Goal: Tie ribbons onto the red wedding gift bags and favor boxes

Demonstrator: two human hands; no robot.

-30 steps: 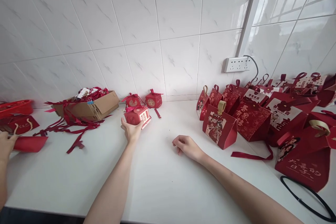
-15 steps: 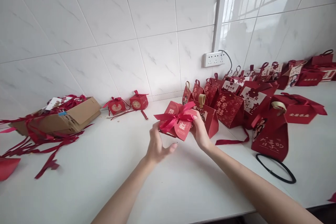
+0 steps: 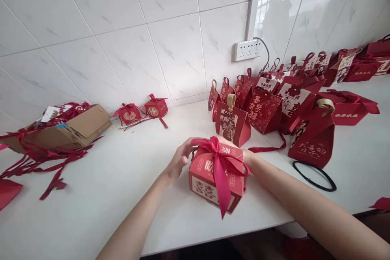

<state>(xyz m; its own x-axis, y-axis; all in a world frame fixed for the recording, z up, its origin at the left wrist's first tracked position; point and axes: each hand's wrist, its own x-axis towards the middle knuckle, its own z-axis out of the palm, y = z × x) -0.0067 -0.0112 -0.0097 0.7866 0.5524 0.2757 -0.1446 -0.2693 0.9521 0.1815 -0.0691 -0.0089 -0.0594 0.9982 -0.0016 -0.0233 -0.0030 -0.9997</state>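
A red gift box [image 3: 199, 174] with gold lettering, a white double-character panel and a pink-red ribbon bow [image 3: 217, 152] is tilted, its panel side facing me near the front of the table. My left hand [image 3: 180, 158] curls round its far left side, thumb showing beside it. Behind the box's right side is my right hand [image 3: 249, 157], its fingers mostly covered by the box; both hands grip it. Just beyond stands another red box [image 3: 242, 128] with a figure print and a gold loop.
Several red gift boxes [image 3: 263, 111] crowd the right side along the tiled wall. A black ring [image 3: 315, 175] lies before them. At left is a cardboard box [image 3: 82, 128] with red ribbons; two small red boxes [image 3: 157, 107] sit by the wall under a socket strip [image 3: 248, 50].
Both hands have brought the gift box closer to me and turned it, so its white-panelled side now shows. The right hand has gone behind it. The view has shifted slightly.
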